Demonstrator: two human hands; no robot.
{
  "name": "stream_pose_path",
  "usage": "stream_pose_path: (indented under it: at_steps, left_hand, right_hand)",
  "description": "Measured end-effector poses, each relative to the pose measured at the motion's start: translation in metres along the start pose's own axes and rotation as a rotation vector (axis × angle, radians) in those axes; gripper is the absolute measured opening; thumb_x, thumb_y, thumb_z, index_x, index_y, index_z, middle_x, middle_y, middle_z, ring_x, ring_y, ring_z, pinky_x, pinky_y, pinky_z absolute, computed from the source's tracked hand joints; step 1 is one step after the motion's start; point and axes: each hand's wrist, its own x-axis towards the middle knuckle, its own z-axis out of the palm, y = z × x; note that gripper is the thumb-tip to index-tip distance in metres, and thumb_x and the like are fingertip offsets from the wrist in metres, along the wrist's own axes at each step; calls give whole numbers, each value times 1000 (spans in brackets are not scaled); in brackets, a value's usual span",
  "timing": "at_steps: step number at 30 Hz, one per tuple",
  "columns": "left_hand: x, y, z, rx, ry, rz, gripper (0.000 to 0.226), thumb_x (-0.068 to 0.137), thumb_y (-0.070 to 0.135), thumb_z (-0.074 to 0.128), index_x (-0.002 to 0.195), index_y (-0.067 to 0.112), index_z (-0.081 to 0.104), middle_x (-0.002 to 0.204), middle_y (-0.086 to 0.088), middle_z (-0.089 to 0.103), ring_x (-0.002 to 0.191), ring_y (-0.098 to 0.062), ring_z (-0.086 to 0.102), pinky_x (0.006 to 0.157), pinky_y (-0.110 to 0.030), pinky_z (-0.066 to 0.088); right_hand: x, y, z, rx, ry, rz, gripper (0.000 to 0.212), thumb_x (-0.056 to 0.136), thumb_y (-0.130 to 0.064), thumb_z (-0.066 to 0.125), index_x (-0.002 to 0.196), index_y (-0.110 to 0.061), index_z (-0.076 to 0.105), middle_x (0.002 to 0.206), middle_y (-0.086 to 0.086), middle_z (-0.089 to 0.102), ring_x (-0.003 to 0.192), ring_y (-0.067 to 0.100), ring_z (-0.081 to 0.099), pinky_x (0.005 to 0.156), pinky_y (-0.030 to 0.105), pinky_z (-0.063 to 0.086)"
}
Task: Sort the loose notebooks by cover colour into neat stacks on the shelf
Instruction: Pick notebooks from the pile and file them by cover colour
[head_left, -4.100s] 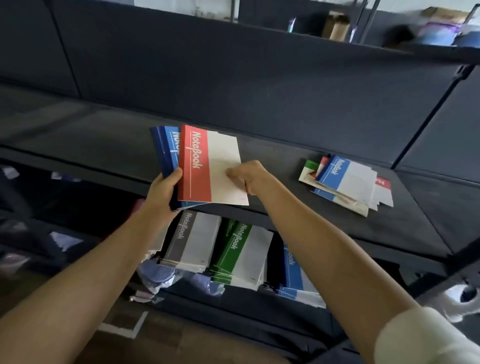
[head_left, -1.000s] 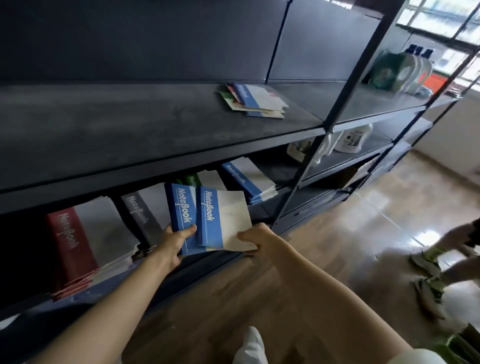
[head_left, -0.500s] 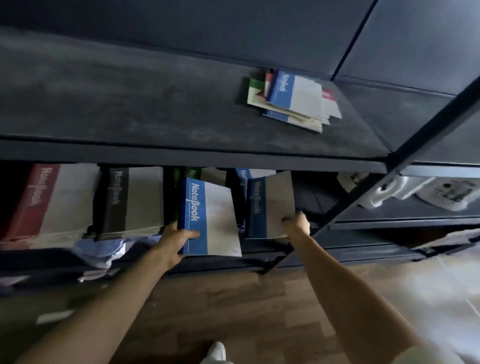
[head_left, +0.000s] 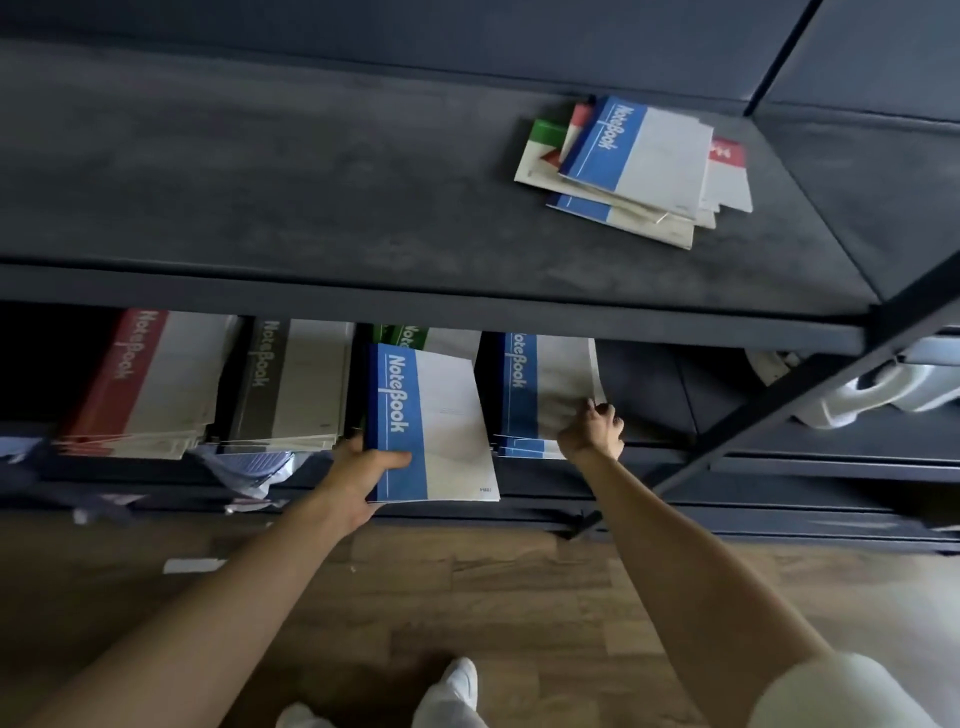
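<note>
Head view: the left hand (head_left: 363, 467) grips a blue-and-white paper notebook (head_left: 436, 431) at its near left corner. The thumb is laid across the blue band and the fingers are tucked out of sight under the cover. That notebook is held in front of the lower shelf (head_left: 644, 395), just ahead of the green-covered stack (head_left: 415, 335).

Over to the right hand (head_left: 592, 434): its fingers (head_left: 605, 415) are curled round the near right corner of the top blue notebook (head_left: 545, 384). That one lies flat on the blue-covered stack (head_left: 519, 447) at the right end of the row.

Half a second ago that notebook was only partway in; now it's down on the stack. A second back both blue notebooks sat fanned in the left hand, and now just one is there.

The held notebook shows a blue strip down its left side with white "NoteBook" lettering, a thin white line and a pale blank panel.

Further left lie the grey-covered stack (head_left: 296, 384) and the red-covered stack (head_left: 150, 384). On the dark upper shelf board (head_left: 260, 182), a loose pile of blue, green and red notebooks (head_left: 634, 166) lies askew towards the right.
</note>
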Motion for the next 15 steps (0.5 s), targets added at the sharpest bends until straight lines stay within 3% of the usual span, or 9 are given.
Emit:
stream_pose_path:
  at_steps: [4,6,8,9,11,13,15]
  left_hand:
    - [-2,-4,3,44,-40,19,39,85,-5,62,113,16,46,102,-5,57,95,-25,53,82,-41,45]
    - [-3,-5,6,69,-62,38,36,85,-4,62,111,17,47,102,-5,58,98,-25,53,86,-41,46]
    - [-5,-7,11,100,-87,70,36,84,-5,63,110,16,50,107,-8,61,101,-28,56,93,-44,46]
    - [-5,-9,12,116,-95,89,37,82,-5,65,110,15,52,110,-10,62,103,-29,57,96,-46,46]
    - [-7,-15,13,132,-108,127,38,80,-7,66,109,14,54,113,-13,62,103,-30,58,97,-47,46]
    - [-11,-22,12,149,-129,155,38,80,-7,66,110,13,55,113,-13,63,101,-28,58,95,-45,47]
    - [-13,-28,11,165,-152,168,41,79,-7,67,115,10,55,114,-14,63,101,-28,58,91,-41,47]
  right_hand:
    - [-24,2,2,-46,22,-17,37,96,-23,46,130,-11,47,133,13,41,123,30,38,100,40,36]
    - [-42,-8,2,149,-82,-28,33,99,-32,43,113,-5,56,105,12,58,95,24,56,83,33,46]
    - [-67,-20,1,440,-295,78,32,96,-39,48,90,-8,55,74,4,55,63,16,52,59,27,45]
    - [-78,-24,3,511,-356,113,29,93,-39,54,86,-11,53,72,3,53,61,16,51,54,25,43]
    - [-99,-30,6,412,-355,60,23,88,-34,59,95,-12,58,86,3,58,77,19,58,63,27,46]
    - [-115,-28,8,275,-247,0,34,87,-30,57,115,-9,58,104,6,64,95,23,62,76,30,50]
    - [-130,-23,6,315,-176,6,39,88,-26,57,124,-9,54,114,9,64,103,26,61,80,29,49]
